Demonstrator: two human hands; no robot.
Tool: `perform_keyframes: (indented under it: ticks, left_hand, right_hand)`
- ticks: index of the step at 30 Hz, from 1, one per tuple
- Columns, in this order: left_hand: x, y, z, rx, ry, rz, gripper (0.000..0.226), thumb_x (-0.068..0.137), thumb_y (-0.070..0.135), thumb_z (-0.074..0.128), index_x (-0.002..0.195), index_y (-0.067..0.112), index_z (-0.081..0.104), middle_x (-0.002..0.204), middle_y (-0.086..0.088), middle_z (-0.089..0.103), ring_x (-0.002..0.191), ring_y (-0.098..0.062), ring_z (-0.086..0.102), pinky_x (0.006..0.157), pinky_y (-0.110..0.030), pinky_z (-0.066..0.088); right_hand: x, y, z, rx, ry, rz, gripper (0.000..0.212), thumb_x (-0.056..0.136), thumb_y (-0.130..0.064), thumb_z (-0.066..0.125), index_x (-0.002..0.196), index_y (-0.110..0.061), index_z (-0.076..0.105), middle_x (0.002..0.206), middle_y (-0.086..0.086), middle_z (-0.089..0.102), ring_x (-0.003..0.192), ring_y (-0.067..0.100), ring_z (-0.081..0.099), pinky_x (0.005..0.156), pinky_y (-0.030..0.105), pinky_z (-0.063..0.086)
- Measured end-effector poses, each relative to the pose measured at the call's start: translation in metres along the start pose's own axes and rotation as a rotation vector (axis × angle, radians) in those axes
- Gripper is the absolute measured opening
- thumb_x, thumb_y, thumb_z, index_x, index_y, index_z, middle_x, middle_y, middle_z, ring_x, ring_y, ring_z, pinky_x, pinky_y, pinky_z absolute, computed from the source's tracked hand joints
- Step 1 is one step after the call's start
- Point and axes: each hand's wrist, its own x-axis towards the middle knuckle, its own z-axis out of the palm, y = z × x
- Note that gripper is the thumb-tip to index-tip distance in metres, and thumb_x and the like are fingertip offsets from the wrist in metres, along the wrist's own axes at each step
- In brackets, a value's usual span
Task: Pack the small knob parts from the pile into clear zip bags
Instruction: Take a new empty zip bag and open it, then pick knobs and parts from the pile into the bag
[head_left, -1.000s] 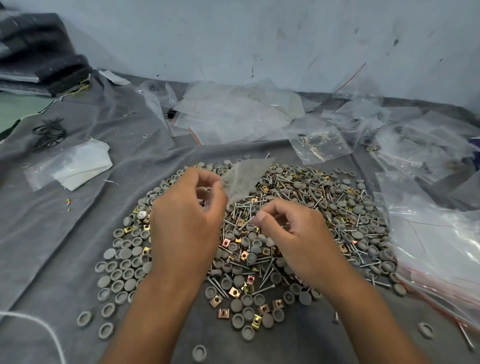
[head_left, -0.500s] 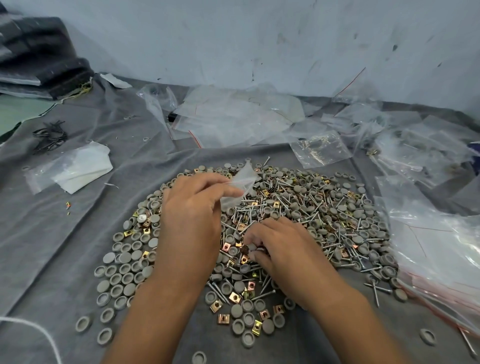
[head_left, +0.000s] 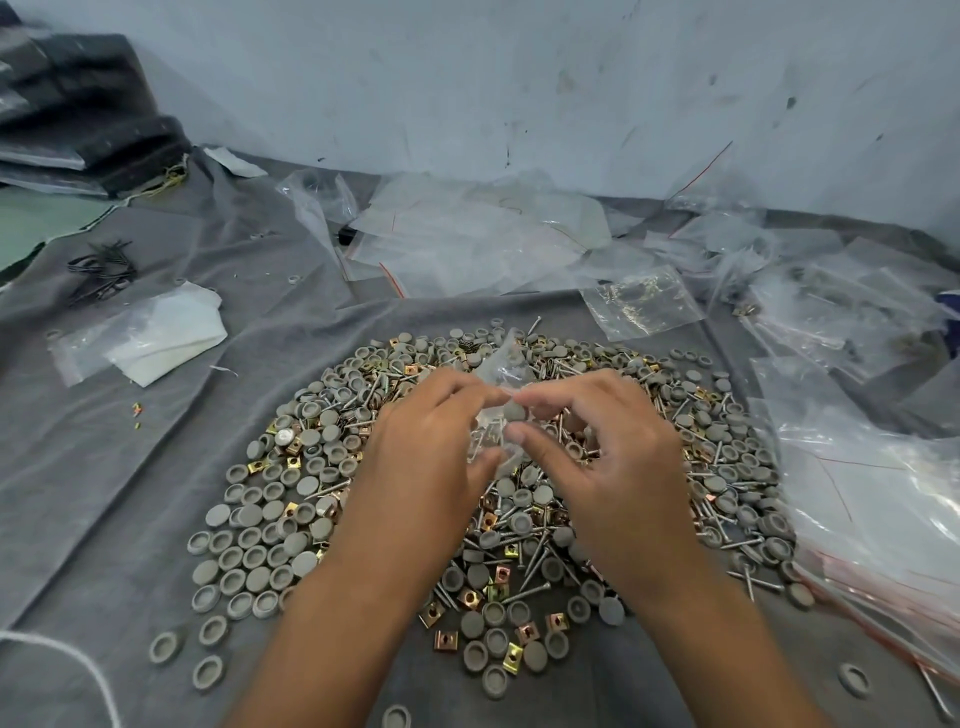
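A wide pile (head_left: 291, 525) of grey round knob caps, brass square clips and screws is spread over the grey cloth. Above the pile's middle, my left hand (head_left: 421, 467) pinches a small clear zip bag (head_left: 501, 374) by its mouth. My right hand (head_left: 608, 457) pinches one grey knob cap (head_left: 515, 412) between thumb and forefinger, right at the bag's opening. Both hands meet there, fingertips almost touching. The lower part of the bag is hidden behind my fingers.
Empty and filled clear zip bags (head_left: 467, 234) lie along the back and in a heap at the right (head_left: 872, 499). A white folded bag (head_left: 156, 338) and black screws (head_left: 101, 270) lie at the left. Dark folded fabric (head_left: 78, 119) is stacked at the far left, and the wall is close behind.
My right hand picked a grey knob cap out of the pile and lifted it to the bag's mouth. My left hand kept hold of the bag and shifted slightly right.
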Motion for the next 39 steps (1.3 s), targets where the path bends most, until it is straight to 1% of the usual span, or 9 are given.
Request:
perform_keyframes:
  ticks: [7, 9, 12, 14, 19, 23, 27, 30, 39]
  left_hand:
    - [0.000, 0.001, 0.000, -0.007, 0.026, -0.047, 0.048, 0.078, 0.024, 0.081, 0.123, 0.027, 0.065, 0.111, 0.018, 0.057, 0.088, -0.001, 0.054, 0.089, -0.025, 0.053]
    - [0.001, -0.002, -0.002, -0.002, 0.042, -0.068, 0.050, 0.078, 0.020, 0.082, 0.124, 0.026, 0.065, 0.111, 0.016, 0.057, 0.086, 0.001, 0.052, 0.088, -0.019, 0.047]
    - [0.002, -0.004, -0.004, 0.020, 0.063, -0.082, 0.049, 0.078, 0.015, 0.080, 0.125, 0.022, 0.065, 0.112, 0.012, 0.058, 0.093, -0.002, 0.049, 0.090, -0.018, 0.040]
    - [0.002, -0.004, -0.003, 0.039, 0.090, -0.083, 0.048, 0.079, 0.012, 0.080, 0.124, 0.020, 0.065, 0.115, 0.010, 0.059, 0.100, -0.003, 0.048, 0.093, -0.019, 0.037]
    - [0.002, -0.004, -0.003, 0.051, 0.244, -0.044, 0.048, 0.078, 0.007, 0.079, 0.123, 0.015, 0.066, 0.117, 0.004, 0.060, 0.110, -0.007, 0.049, 0.099, -0.022, 0.037]
    - [0.001, -0.008, 0.002, 0.087, 0.094, -0.082, 0.052, 0.078, 0.010, 0.082, 0.126, 0.018, 0.064, 0.120, 0.007, 0.058, 0.113, -0.008, 0.048, 0.101, -0.022, 0.033]
    - [0.000, -0.006, 0.005, 0.048, 0.027, -0.067, 0.054, 0.078, 0.020, 0.083, 0.128, 0.024, 0.062, 0.121, 0.013, 0.055, 0.111, -0.003, 0.045, 0.103, -0.028, 0.039]
    - [0.000, -0.003, 0.004, 0.035, 0.024, -0.045, 0.052, 0.078, 0.021, 0.083, 0.125, 0.024, 0.063, 0.119, 0.013, 0.056, 0.111, -0.004, 0.046, 0.102, -0.030, 0.042]
    - [0.000, -0.004, 0.002, 0.049, 0.017, -0.063, 0.055, 0.078, 0.026, 0.080, 0.129, 0.027, 0.060, 0.116, 0.019, 0.052, 0.100, 0.000, 0.044, 0.101, -0.026, 0.043]
  right_hand:
    - [-0.001, 0.007, -0.002, -0.069, -0.042, 0.063, 0.016, 0.094, -0.039, 0.067, 0.110, -0.036, 0.066, 0.095, -0.018, 0.052, 0.090, 0.001, 0.052, 0.076, 0.012, 0.042]
    - [-0.002, 0.013, -0.006, -0.137, -0.194, 0.106, 0.015, 0.093, -0.044, 0.063, 0.107, -0.043, 0.060, 0.095, -0.024, 0.053, 0.092, -0.005, 0.053, 0.076, 0.013, 0.043]
    - [-0.011, 0.020, -0.002, -0.330, -0.544, 0.160, 0.031, 0.089, -0.054, 0.062, 0.119, -0.052, 0.055, 0.114, -0.032, 0.050, 0.110, -0.012, 0.042, 0.101, 0.028, 0.046]
    - [-0.016, 0.023, 0.005, -0.402, -0.623, 0.147, 0.041, 0.089, -0.056, 0.066, 0.129, -0.051, 0.055, 0.115, -0.030, 0.048, 0.115, -0.004, 0.039, 0.097, 0.028, 0.041]
    - [-0.014, 0.024, 0.007, -0.423, -0.613, 0.068, 0.016, 0.090, -0.050, 0.069, 0.101, -0.050, 0.058, 0.087, -0.028, 0.046, 0.091, -0.002, 0.042, 0.073, 0.023, 0.033]
    - [-0.014, 0.025, 0.002, -0.316, -0.586, 0.130, 0.011, 0.094, -0.046, 0.063, 0.090, -0.045, 0.053, 0.095, -0.028, 0.048, 0.096, -0.009, 0.043, 0.076, 0.019, 0.039]
    - [-0.004, 0.011, -0.002, 0.052, -0.197, 0.122, 0.008, 0.095, -0.035, 0.067, 0.094, -0.039, 0.061, 0.093, -0.023, 0.059, 0.089, -0.001, 0.058, 0.073, 0.009, 0.043]
    - [-0.001, 0.001, 0.002, 0.036, -0.006, -0.008, 0.009, 0.092, -0.028, 0.073, 0.098, -0.028, 0.067, 0.096, -0.018, 0.063, 0.088, 0.002, 0.058, 0.075, 0.008, 0.041]
    - [-0.002, 0.017, 0.001, -0.053, -0.117, 0.217, 0.014, 0.095, -0.038, 0.065, 0.109, -0.038, 0.061, 0.098, -0.021, 0.059, 0.089, -0.001, 0.058, 0.079, 0.022, 0.053]
